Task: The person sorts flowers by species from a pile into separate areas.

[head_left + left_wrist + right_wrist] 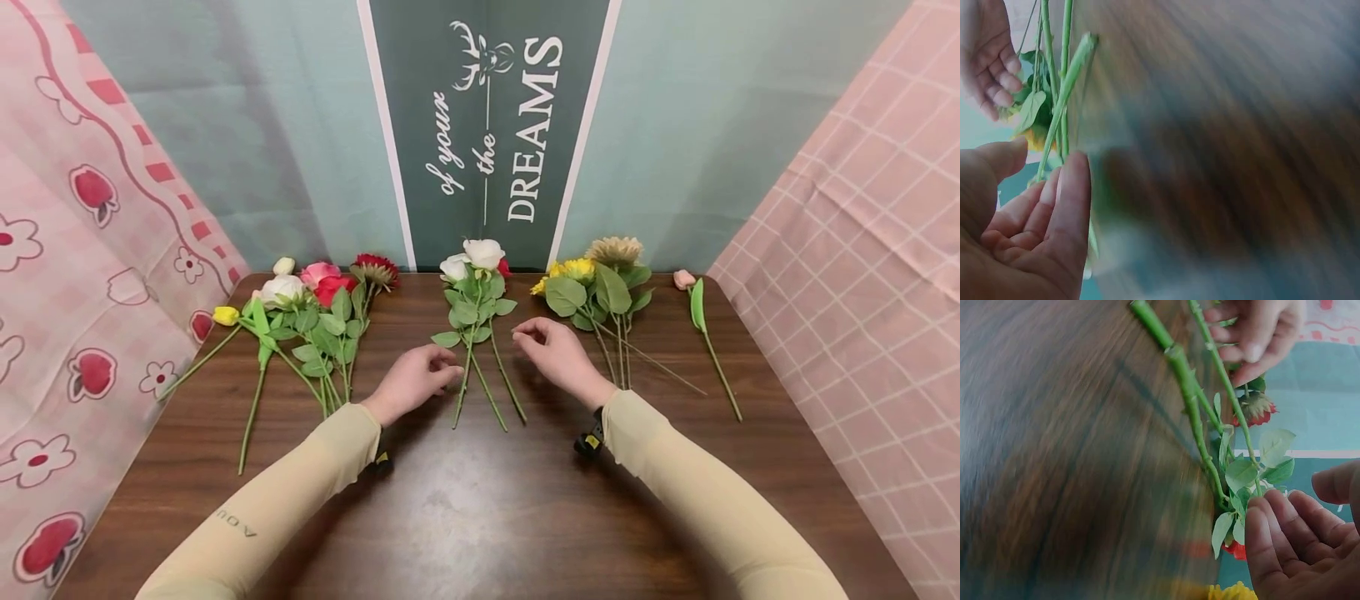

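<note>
A small bunch of white roses (474,312) with green stems lies in the middle of the brown table (480,517), blooms toward the far wall. My left hand (442,367) hovers at the left side of the stems, fingers loosely curled, holding nothing. My right hand (528,337) sits just right of the leaves, also loosely curled and empty. In the left wrist view my left hand's palm (1029,206) faces the stems (1063,87). The right wrist view shows my right hand's fingers (1297,537) beside the leaves (1241,475), apart from the stems (1197,419).
A mixed bunch of white, pink, red and yellow flowers (315,308) lies at the left. Sunflowers with big leaves (600,292) lie at the right, and a single pink bud stem (705,329) beyond them. Patterned cloths hang on both sides.
</note>
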Motion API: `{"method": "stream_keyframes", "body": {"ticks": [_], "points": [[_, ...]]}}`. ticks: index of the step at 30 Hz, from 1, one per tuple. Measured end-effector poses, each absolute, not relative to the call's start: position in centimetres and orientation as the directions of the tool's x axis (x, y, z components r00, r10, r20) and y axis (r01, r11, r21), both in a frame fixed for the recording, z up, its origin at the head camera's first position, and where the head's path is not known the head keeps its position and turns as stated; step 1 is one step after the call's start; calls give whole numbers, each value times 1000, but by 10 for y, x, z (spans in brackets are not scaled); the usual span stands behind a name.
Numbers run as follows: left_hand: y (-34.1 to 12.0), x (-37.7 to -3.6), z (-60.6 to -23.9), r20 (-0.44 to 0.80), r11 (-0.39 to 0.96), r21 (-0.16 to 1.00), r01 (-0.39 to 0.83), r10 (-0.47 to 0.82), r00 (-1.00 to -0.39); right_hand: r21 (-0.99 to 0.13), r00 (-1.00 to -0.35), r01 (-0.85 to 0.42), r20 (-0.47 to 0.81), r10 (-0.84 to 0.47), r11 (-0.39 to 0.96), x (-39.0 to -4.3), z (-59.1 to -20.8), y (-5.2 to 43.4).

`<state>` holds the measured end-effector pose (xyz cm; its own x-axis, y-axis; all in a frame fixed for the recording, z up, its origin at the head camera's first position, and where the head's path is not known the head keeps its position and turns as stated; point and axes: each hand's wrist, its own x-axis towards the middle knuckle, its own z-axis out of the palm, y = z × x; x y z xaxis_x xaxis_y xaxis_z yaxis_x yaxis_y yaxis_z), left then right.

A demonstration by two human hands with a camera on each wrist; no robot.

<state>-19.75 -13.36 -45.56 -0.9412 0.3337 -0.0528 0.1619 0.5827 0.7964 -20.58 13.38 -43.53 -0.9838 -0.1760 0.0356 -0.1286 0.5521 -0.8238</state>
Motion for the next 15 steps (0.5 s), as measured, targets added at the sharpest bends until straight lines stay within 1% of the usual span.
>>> {"method": "stream_keyframes", "body": {"ticks": [3,6,9,15], "points": [[-152,-197,-446,57,689,671,274,320,-946,-757,-978,-187,83,-193,626,-206,-437,132],[-179,-197,-437,129,744,590,312,294,-947,-707,-964,-252,122,-237,660,-205,-438,126],[-214,-200,-433,152,781,550,296,255,-955,-649,-938,-333,155,-310,684,-202,-437,115],[-298,-205,-428,132,865,469,178,130,-983,-531,-855,-506,203,-478,680,-191,-432,83]]}}
